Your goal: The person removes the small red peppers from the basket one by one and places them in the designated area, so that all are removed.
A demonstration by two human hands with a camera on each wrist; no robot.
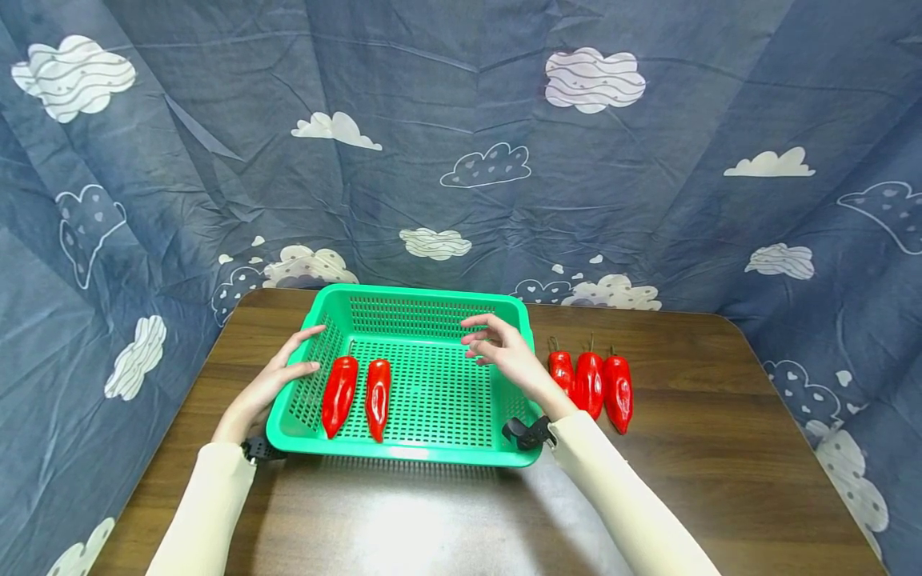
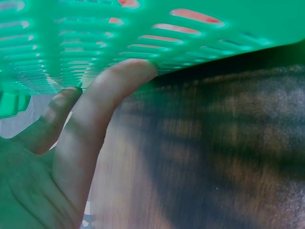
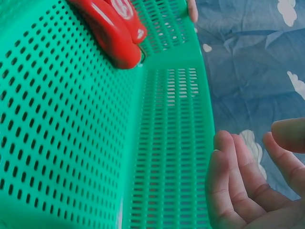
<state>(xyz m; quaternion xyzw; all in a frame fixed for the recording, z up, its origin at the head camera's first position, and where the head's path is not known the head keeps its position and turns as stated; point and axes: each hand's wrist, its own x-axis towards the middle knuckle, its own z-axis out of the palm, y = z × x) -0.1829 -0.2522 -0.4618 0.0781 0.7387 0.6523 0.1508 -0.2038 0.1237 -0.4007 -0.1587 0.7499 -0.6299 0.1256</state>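
The left side of the basket point(image 1: 346, 450) is touched by the left hand point(image 1: 268, 382), fingers extended; the right hand point(image 1: 510, 354), empty and loosely bent, is held above its right side. Two peppers point(image 1: 378, 400) are contained.

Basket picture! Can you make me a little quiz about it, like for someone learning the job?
1. How many peppers lie in the basket?
2. True or false: the right hand holds no pepper.
3. In the head view, where on the table are the other peppers?
A) left of the basket
B) right of the basket
C) between the basket and the curtain

Key: 1. Two; 2. True; 3. B
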